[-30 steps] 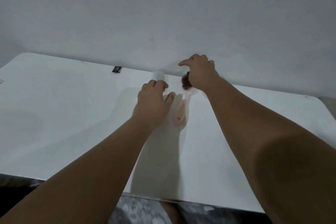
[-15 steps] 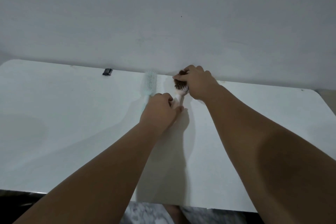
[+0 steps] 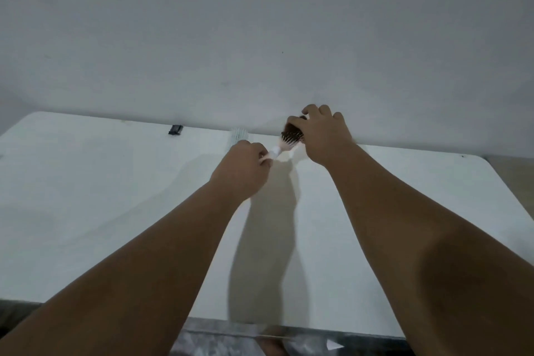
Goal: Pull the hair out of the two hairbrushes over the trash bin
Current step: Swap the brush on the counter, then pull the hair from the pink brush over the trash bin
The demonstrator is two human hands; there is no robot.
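Observation:
My left hand is closed around the handle of a pink hairbrush, which is lifted a little off the white table. Dark brown hair is matted in the brush's bristles. My right hand sits over the brush head with its fingertips on the hair. A second, pale blue hairbrush lies on the table by the wall, mostly hidden behind my left hand. No trash bin shows in this view.
A small black object lies at the table's back edge by the grey wall. The table's near edge runs along the bottom, with a mottled floor below it.
My left hand has gripped the pink brush's handle and raised it off the table. My right hand stays on the hair at the brush head. The blue brush is now largely hidden behind my left hand.

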